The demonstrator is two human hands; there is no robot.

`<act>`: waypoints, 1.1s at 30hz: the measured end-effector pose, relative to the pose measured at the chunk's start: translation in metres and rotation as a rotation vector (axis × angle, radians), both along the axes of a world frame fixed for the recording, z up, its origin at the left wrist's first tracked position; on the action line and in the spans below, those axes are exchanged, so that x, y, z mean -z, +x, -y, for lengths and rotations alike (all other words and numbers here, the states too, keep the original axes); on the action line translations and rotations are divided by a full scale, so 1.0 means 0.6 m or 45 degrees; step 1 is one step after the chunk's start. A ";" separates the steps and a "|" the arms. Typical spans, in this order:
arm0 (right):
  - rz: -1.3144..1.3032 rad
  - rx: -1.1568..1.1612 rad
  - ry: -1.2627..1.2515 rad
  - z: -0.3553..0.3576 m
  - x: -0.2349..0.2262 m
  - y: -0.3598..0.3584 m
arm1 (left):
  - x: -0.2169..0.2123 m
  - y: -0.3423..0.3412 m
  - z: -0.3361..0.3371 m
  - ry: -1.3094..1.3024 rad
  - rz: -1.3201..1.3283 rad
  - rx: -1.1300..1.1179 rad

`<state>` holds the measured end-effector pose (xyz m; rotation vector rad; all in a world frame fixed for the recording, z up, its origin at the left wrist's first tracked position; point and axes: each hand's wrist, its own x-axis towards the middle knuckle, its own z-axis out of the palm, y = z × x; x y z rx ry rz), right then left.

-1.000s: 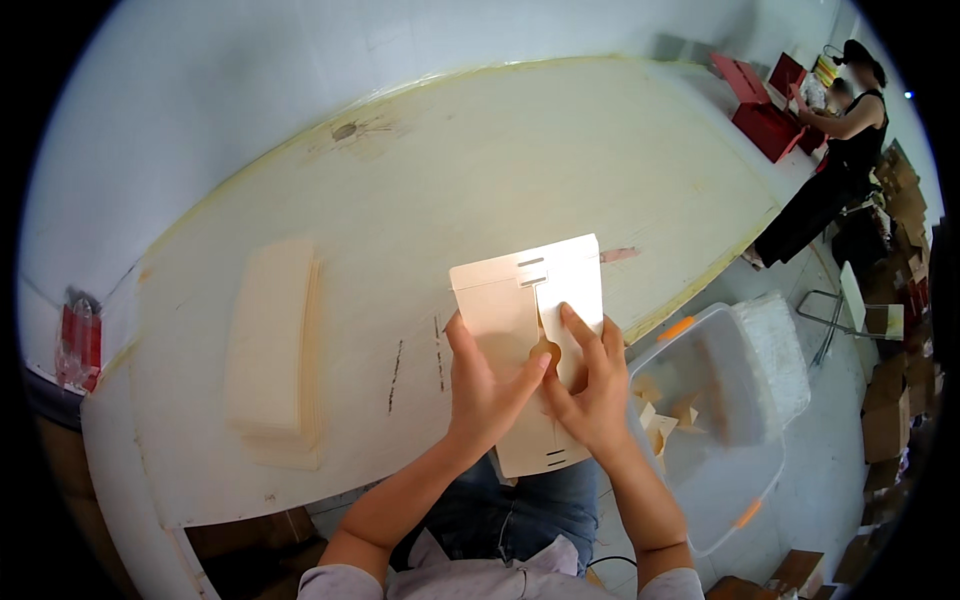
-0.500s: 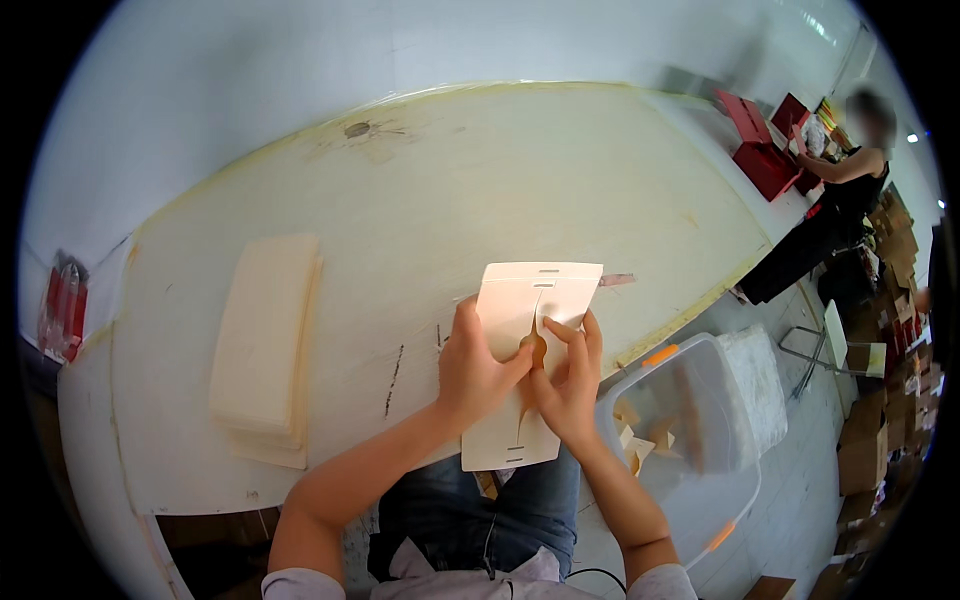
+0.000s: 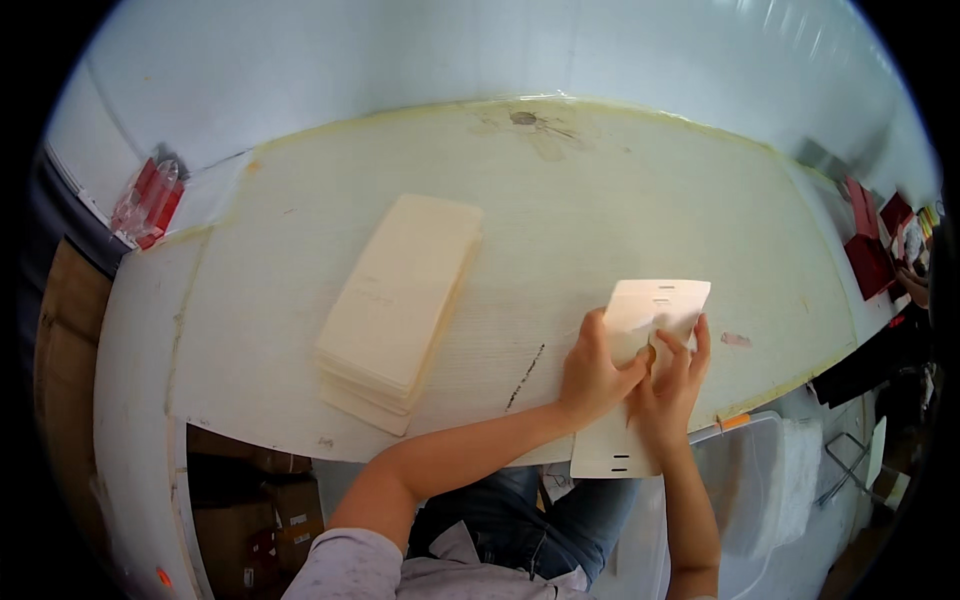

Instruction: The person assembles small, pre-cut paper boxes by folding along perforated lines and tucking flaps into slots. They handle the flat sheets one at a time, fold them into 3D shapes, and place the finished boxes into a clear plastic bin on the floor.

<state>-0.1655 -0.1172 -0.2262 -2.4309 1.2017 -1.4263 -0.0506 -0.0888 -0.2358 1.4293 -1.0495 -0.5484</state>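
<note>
A cream-coloured card sheet (image 3: 608, 445) with short slots near both ends is held tilted at the table's front edge. My left hand (image 3: 598, 372) is closed on its left side, the thumb reaching to a small opening in the middle. From the right, my right hand (image 3: 672, 402) grips the same card, its thumb beside that opening and a bent finger pressing on the face. The fingers behind the card are hidden. To the left, apart from both hands, lies a stack of similar cream card sheets (image 3: 400, 290), slightly uneven at its near end.
A clear plastic bin (image 3: 735, 480) with an orange handle stands right of the table (image 3: 270, 330). Red items in clear wrap (image 3: 152, 203) sit at the far left. Cardboard boxes (image 3: 298, 515) are under the table. At the right edge, a person's arm (image 3: 912, 285) is near red boxes (image 3: 868, 245).
The view has swung left, so the table, stack and hands appear farther right. Both hands still hold the card, and its middle slit now gapes less.
</note>
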 end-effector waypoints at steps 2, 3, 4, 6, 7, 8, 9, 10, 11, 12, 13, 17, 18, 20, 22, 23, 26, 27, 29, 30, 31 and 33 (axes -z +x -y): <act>-0.362 0.159 -0.480 -0.008 -0.011 -0.002 | -0.001 0.000 0.004 0.016 -0.078 -0.006; -0.387 -0.017 -0.515 -0.010 -0.018 -0.008 | -0.002 0.000 0.005 0.013 -0.096 -0.009; -0.466 -0.196 -0.509 -0.010 -0.023 -0.011 | -0.002 0.001 0.007 -0.014 -0.118 -0.031; -0.417 -0.353 -0.460 -0.005 -0.029 -0.011 | -0.003 0.003 0.010 -0.043 -0.178 0.000; -0.369 -0.320 -0.324 -0.002 -0.031 -0.014 | -0.003 0.005 0.009 -0.076 -0.218 0.000; -0.310 -0.319 -0.238 0.003 -0.033 -0.014 | -0.005 0.006 0.010 -0.149 -0.274 0.058; -0.289 -0.276 -0.062 0.004 -0.034 -0.016 | -0.004 0.007 0.010 -0.095 -0.300 0.074; -0.220 -0.293 -0.085 0.006 -0.036 -0.017 | -0.005 0.009 0.010 -0.092 -0.326 0.091; -0.231 -0.334 -0.102 0.005 -0.036 -0.019 | -0.005 0.010 0.009 -0.089 -0.352 0.105; -0.257 -0.361 -0.089 0.003 -0.038 -0.023 | -0.004 0.010 0.009 -0.090 -0.350 0.133; -0.263 -0.407 -0.096 0.001 -0.040 -0.026 | -0.003 0.011 0.009 -0.090 -0.348 0.159; -0.323 -0.448 -0.042 0.003 -0.046 -0.042 | 0.005 0.016 0.010 -0.126 -0.365 0.249; -0.329 -0.466 -0.035 0.007 -0.048 -0.047 | 0.008 0.018 0.011 -0.134 -0.411 0.289; -0.312 -0.513 0.007 0.016 -0.048 -0.055 | 0.011 0.022 0.015 -0.114 -0.508 0.361; -0.267 -0.565 0.091 0.026 -0.048 -0.064 | 0.012 0.024 0.017 -0.129 -0.606 0.414; -0.265 -0.589 0.103 0.029 -0.048 -0.068 | 0.012 0.025 0.017 -0.121 -0.657 0.437; -0.263 -0.635 0.167 0.037 -0.048 -0.073 | 0.011 0.024 0.016 -0.137 -0.667 0.454; -0.266 -0.641 0.173 0.036 -0.049 -0.074 | 0.010 0.022 0.016 -0.133 -0.685 0.457; -0.317 -0.647 0.206 0.032 -0.052 -0.070 | 0.008 0.021 0.015 -0.141 -0.716 0.460; -0.366 -0.645 0.233 0.028 -0.053 -0.067 | 0.007 0.021 0.016 -0.128 -0.676 0.433; -0.409 -0.639 0.275 0.024 -0.054 -0.064 | 0.006 0.021 0.016 -0.132 -0.631 0.409; -0.505 -0.601 0.281 0.006 -0.052 -0.055 | 0.004 0.024 0.017 -0.115 -0.652 0.378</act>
